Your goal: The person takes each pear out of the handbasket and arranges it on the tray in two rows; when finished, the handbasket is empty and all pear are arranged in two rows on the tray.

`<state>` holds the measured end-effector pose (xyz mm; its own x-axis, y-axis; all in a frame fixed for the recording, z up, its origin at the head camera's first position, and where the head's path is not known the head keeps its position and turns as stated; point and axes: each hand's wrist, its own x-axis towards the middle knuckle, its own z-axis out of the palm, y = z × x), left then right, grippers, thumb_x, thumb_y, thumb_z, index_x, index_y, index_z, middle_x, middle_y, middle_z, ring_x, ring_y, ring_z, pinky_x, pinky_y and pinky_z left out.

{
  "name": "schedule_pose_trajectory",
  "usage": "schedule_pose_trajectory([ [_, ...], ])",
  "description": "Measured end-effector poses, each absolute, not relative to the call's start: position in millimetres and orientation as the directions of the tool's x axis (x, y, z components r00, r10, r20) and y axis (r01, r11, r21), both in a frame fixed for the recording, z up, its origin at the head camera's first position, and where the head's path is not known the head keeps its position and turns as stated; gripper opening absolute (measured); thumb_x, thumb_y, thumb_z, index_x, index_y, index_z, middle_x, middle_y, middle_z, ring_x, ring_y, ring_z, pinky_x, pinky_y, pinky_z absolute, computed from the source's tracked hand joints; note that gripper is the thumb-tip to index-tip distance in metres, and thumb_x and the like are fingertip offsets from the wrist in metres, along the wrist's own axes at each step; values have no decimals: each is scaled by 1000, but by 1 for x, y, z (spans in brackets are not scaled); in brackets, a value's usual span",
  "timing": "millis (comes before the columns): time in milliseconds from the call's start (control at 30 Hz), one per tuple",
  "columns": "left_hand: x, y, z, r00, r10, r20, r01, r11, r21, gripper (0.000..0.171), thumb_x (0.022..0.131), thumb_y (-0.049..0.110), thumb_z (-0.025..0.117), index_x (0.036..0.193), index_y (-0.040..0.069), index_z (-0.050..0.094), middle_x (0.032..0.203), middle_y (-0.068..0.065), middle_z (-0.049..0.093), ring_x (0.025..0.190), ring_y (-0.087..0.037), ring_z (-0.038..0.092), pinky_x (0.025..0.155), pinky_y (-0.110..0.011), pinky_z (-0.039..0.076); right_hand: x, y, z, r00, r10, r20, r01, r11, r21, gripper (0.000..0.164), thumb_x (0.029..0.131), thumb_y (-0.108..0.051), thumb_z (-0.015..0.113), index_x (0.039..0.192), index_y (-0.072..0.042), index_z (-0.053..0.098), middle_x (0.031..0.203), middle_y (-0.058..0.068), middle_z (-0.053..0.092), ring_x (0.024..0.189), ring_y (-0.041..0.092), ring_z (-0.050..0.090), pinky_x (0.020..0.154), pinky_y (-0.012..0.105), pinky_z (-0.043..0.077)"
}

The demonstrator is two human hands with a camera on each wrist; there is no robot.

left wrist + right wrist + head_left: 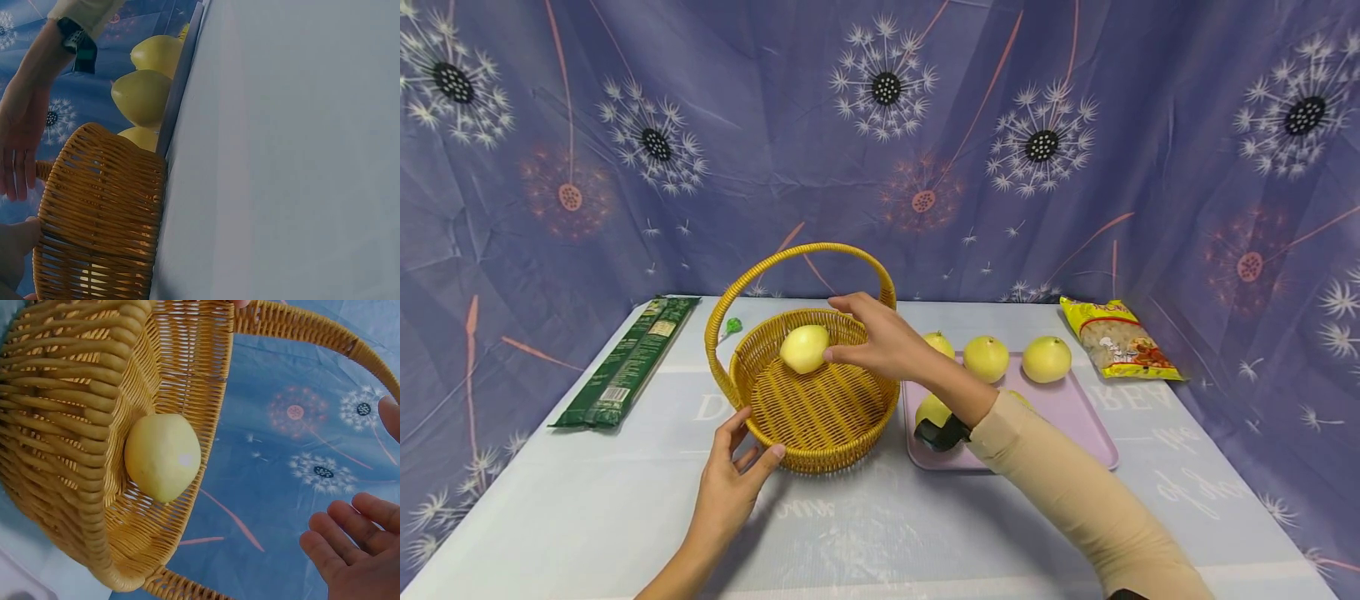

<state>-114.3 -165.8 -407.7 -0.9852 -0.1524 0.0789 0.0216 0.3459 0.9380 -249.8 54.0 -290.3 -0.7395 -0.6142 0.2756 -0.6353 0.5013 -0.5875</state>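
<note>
A woven golden-brown basket (820, 454) with a tall arched handle stands left of centre on the table. One pale yellow, rounded fruit (164, 457) lies inside it, against the far side wall. My left hand (730, 479) holds the near left rim, its thumb at the front edge and fingers close to the handle's base. Above the basket's right side, under the handle, is my right hand (876, 337). Its thumb overlaps the fruit's edge in the head view. The right wrist view shows the hand apart from the fruit, its fingers extended and grasping nothing.
Right of the basket, a lilac tray (1086, 433) bears several similar fruits (1047, 359), partly hidden by my right forearm. A yellow food bag (1120, 340) lies at the far right, a long green packet (628, 367) at the left. Behind the basket's left side is a small green lollipop (733, 325).
</note>
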Motion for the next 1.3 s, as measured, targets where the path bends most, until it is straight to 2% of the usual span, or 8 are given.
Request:
schedule_pose_trajectory([
  [300,-113,-166,-409,-983,-152,100,39,362,931,75,90,31,65,147,10,21,154,-17,23,142,-34,27,107,-46,40,-265,32,-289,-749,-621,230,-619,532,-578,71,84,-44,68,144,-20,38,141,1,45,131,19,44,105,42,45],
  [567,-114,-165,-409,-983,-156,99,36,364,931,75,90,31,65,147,10,22,155,-15,23,142,-33,27,107,-47,41,-278,16,-287,-793,-582,181,-558,576,-597,73,84,-51,65,145,-26,35,146,0,40,135,18,40,106,41,44],
  [833,-113,-166,-409,-983,-156,92,28,368,930,75,90,32,65,147,11,22,155,-16,23,142,-34,27,107,-48,41,-289,3,-288,-814,-556,166,-518,567,-641,76,83,-49,67,146,-23,33,146,-2,38,135,16,41,107,37,45],
  [1067,-113,-166,-409,-983,-155,93,30,367,930,75,90,32,65,147,11,22,155,-16,23,142,-34,28,107,-48,41,-298,-6,-292,-836,-528,149,-481,577,-660,78,83,-54,64,147,-23,32,149,-4,35,134,15,40,106,37,45],
  [1300,-114,-166,-409,-983,-155,95,32,367,930,75,89,32,65,148,11,22,155,-16,23,142,-33,28,106,-47,42,-308,-15,-300,-860,-500,100,-430,607,-669,75,85,-49,64,147,-22,30,150,0,33,136,19,38,105,38,45],
])
